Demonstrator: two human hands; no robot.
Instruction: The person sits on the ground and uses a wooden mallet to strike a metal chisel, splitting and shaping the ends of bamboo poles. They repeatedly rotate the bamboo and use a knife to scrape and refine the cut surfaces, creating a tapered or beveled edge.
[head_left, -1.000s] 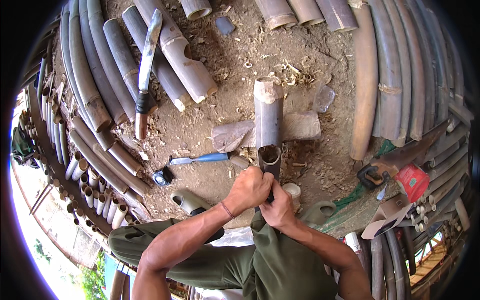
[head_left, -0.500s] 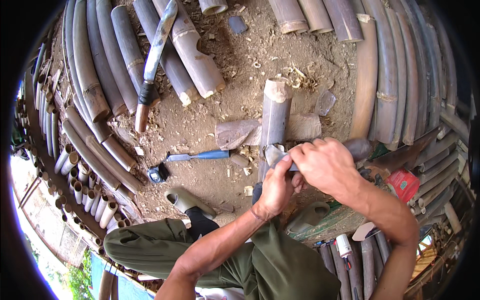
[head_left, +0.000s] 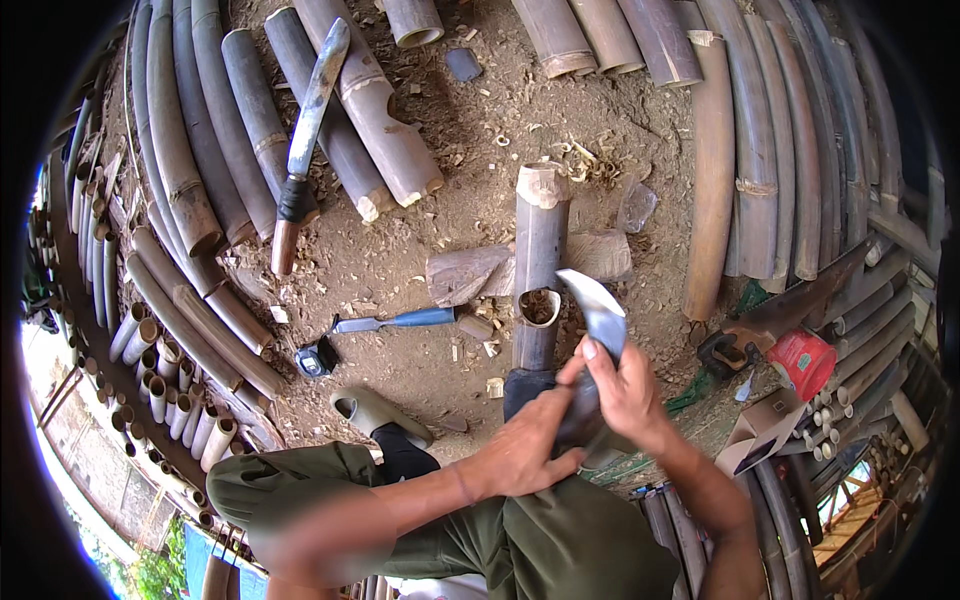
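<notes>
Left hand [head_left: 522, 446]; right hand [head_left: 628, 398]; curved knife [head_left: 604, 326] between them; bamboo tube [head_left: 541, 240] beyond

Beside the blue-handled chisel [head_left: 420, 317], at its left end, sits a tape measure [head_left: 316, 357]; a machete [head_left: 306, 140] lies up-left of the chisel, a red container [head_left: 803, 364] far right.

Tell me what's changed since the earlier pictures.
The curved knife moved right, off the hole in the bamboo tube, its handle swinging toward the lap. The left hand now grips the handle, the right hand the blade. Machete, chisel and tape measure stayed put.
</notes>
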